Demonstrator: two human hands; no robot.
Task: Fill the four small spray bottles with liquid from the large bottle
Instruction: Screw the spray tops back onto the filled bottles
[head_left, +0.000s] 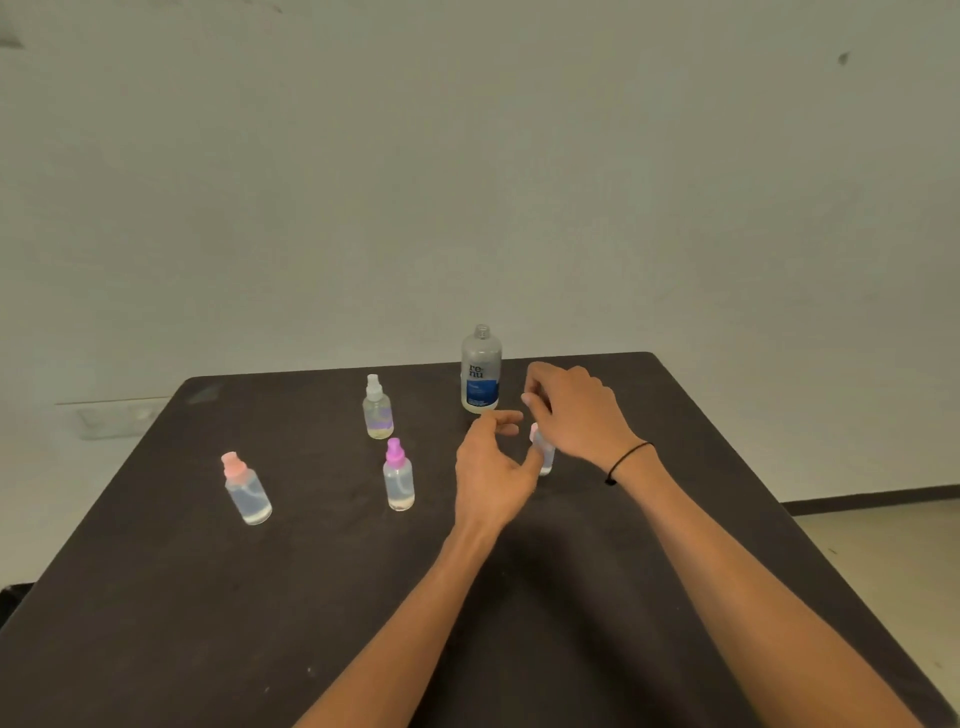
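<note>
The large clear bottle (481, 370) with a blue label stands uncapped near the table's far edge. Three small spray bottles stand to its left: one with a white top (377, 408), one with a magenta top (398, 476) and one with a pink top (247, 489). A fourth small bottle (543, 451) stands between my hands, mostly hidden by them. My left hand (488, 467) is just left of it, fingers spread and relaxed, thumb close to its side. My right hand (576, 410) hovers over it with loosely curled fingers and nothing visible in them.
The dark table (156, 597) runs toward me, with its far edge against a pale wall. Its right edge (810, 535) drops to a light floor. A black band circles my right wrist.
</note>
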